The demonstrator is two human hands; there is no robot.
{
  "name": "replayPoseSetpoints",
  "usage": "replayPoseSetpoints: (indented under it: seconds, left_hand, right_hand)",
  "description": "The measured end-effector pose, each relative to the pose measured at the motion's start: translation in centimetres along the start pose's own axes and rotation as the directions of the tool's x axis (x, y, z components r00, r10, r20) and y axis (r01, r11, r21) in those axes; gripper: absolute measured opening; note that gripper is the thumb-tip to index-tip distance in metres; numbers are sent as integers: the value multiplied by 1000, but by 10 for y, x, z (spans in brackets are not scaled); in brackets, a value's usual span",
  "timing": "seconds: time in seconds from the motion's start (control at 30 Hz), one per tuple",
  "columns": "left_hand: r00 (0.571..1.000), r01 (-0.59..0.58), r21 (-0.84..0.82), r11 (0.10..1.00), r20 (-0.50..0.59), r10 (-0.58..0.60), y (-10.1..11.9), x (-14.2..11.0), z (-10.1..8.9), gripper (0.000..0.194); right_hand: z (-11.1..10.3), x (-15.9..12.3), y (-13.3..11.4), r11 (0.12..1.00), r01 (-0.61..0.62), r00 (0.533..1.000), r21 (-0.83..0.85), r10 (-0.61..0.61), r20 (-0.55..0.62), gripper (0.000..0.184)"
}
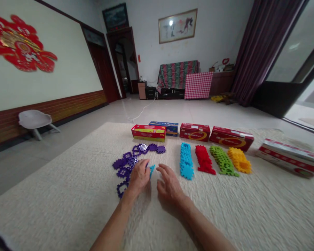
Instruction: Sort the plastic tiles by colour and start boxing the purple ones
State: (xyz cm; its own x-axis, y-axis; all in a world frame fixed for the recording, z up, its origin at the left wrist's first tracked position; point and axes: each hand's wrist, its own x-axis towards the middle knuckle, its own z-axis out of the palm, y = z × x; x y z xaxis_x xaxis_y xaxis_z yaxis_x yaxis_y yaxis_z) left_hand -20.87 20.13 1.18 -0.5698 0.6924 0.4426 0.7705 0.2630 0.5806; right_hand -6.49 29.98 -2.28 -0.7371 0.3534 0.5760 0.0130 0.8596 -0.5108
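Note:
My left hand (139, 177) is closed at the right edge of a loose spread of purple interlocking toy pieces (123, 172), gripping a small light-blue interlocking piece (152, 170) that shows past its fingers. Part of that piece is hidden by the hand. Just to the right, my right hand (170, 184) is held with its fingers apart and loosely bent, nothing visible in it. Beyond it lie rows of overlapping pieces: light blue (186, 161), red (204, 159), green (223, 160) and yellow (240, 160).
Behind the pieces stand a red-and-yellow box (148, 133), a blue box (172, 129) and two red boxes (195, 132). A red-and-white box (290, 157) stands at the right. Everything rests on a cream textured mat (76, 188). A small chair (35, 120) is at the left.

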Motion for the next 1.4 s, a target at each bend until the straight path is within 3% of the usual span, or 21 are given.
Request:
replayPoseSetpoints:
  seconds: [0.13,0.3,0.4,0.6,0.7,0.83,0.97,1.1,1.23,1.4]
  left_hand:
    - [988,-82,217,973,146,51,-35,-30,-21,54]
    - [970,-79,295,952,242,6,-54,-41,-12,47]
    - [971,-128,270,954,228,65,-64,-33,-7,46]
    - [978,-194,156,968,103,180,-84,-13,-4,36]
    - [985,-174,112,978,40,170,-72,-7,-7,33]
    - [994,-96,57,994,-40,98,-29,-5,-3,32]
    - [988,99,-60,993,124,-91,17,-9,20,28]
    - [957,228,-185,956,222,-185,43,-12,48,34]
    - [966,152,-136,979,230,-118,48,-13,64,23]
    - [981,6,57,998,192,-17,41,-15,65,20]
  right_hand:
    - [35,24,-12,995,-90,992,-37,93,84,67]
    - [37,44,-16,988,-114,970,-103,133,205,38]
    - [32,42,-15,988,-101,964,-120,127,233,31]
    - [27,26,-16,991,-92,971,-95,111,210,32]
    - [21,22,-15,986,-161,977,-44,166,132,36]
    - [7,16,-8,962,-269,961,-33,271,48,34]
    - [-15,-2,-3,960,-279,960,-9,279,10,32]
    - [-44,-26,4,961,-276,959,-18,276,60,29]
    - [-70,-44,15,950,-297,947,-94,306,99,35]
    - [-81,-51,16,963,-249,949,-98,263,171,42]
